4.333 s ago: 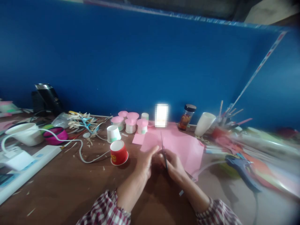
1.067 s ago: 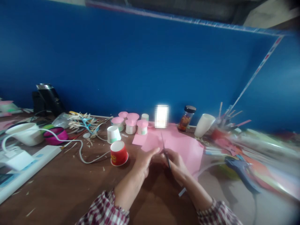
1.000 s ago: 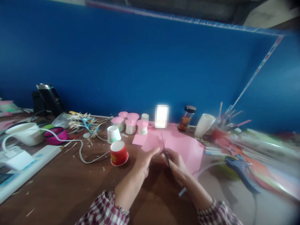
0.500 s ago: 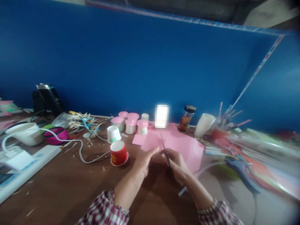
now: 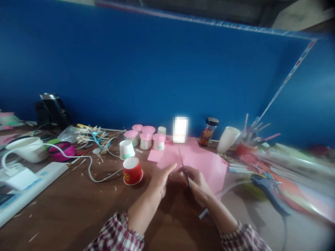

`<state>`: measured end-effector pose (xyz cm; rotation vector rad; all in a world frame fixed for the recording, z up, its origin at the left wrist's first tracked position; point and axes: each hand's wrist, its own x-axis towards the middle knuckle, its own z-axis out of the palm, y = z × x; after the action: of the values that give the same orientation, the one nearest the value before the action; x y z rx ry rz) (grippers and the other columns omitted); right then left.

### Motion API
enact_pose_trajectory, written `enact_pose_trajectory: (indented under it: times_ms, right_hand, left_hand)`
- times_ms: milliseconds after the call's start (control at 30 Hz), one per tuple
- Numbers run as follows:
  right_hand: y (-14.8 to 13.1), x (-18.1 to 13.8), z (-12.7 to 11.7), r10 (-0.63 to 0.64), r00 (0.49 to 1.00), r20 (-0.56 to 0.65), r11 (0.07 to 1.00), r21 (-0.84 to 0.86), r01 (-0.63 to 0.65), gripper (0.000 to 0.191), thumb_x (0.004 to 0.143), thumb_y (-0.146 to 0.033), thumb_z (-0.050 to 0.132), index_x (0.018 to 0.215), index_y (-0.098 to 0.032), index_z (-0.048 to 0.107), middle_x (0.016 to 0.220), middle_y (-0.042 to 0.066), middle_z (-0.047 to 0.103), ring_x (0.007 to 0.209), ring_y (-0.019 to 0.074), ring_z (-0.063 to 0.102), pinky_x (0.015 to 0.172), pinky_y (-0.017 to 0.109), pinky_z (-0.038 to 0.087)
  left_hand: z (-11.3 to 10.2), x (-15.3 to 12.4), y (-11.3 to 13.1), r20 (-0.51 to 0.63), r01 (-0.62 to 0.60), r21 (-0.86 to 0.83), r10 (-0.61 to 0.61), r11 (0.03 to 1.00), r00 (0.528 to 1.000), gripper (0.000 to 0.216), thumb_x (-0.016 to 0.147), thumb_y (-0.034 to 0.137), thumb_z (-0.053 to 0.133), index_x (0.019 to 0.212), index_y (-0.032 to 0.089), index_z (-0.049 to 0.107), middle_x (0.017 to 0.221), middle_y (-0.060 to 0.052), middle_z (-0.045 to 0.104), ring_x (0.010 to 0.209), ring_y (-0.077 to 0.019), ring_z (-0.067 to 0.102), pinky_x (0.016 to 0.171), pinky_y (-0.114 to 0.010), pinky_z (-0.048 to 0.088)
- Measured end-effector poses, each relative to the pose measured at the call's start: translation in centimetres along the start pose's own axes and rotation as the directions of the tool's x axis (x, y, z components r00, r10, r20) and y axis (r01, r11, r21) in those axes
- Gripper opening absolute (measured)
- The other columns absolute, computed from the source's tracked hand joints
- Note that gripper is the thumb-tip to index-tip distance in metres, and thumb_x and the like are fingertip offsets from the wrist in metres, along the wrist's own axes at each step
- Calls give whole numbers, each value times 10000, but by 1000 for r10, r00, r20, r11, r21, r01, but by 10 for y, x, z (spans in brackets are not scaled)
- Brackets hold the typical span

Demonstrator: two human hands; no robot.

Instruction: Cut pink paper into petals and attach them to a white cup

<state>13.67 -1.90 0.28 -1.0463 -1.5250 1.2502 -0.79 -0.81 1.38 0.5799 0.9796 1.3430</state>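
My right hand point(image 5: 197, 184) is closed round a pair of scissors point(image 5: 183, 166), whose dark blades point up and away from me. My left hand point(image 5: 162, 179) is right beside it, fingers pinched on a small pink piece that I can barely make out. Both hands hover over the brown table, at the near edge of a sheet of pink paper point(image 5: 206, 164). A red paper cup point(image 5: 132, 170) stands upside down just left of my left hand.
A white cup point(image 5: 126, 149) and several pink-topped cups point(image 5: 145, 136) stand behind the red one. A jar point(image 5: 208, 131) and a tipped white cup point(image 5: 228, 138) sit at the back. A blue glue gun point(image 5: 269, 190) lies at right, a white cable point(image 5: 89, 167) and bowl point(image 5: 27, 148) at left.
Almost nothing has changed. My hands stay together at the pink paper's edge, and the scissor blades have tilted slightly.
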Motion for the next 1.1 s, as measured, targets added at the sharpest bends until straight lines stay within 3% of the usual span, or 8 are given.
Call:
enact_pose_trajectory:
  times_ms: [200,367,867,1100]
  right_hand:
    - [0,0,0,-21,999,26,1000,18,21,293,807,-387,667,964,-142,635,654,-17,542,585,117,475,517,217,386]
    - [-1,0,0,-26,999,25,1000,-3,26,285,812,-394,659,943,-142,633,648,-15,535,602,126,488,523,216,398]
    - [-6,-1,0,-9,1000,6,999,-43,9,310,801,-411,662,920,-124,650,622,-12,544,568,121,488,511,220,377]
    - [-2,-1,-1,-11,1000,1,1000,-22,11,337,799,-424,662,954,-125,654,628,-10,556,561,118,492,499,218,380]
  left_hand:
    - [0,1,-3,28,2,-19,-2,1000,1000,406,587,232,807,937,76,672,828,-133,724,702,-246,690,635,-343,563]
    - [1,-1,-1,18,62,11,-62,998,998,382,589,268,808,883,65,671,737,-131,716,608,-255,682,577,-370,565]
    - [2,-2,1,13,16,-3,-15,1000,1000,402,592,227,799,949,89,674,793,-107,718,659,-216,677,598,-308,548]
    - [4,-4,4,-55,20,-17,-20,1000,998,326,566,203,809,848,105,681,694,-58,695,580,-160,637,525,-245,501]
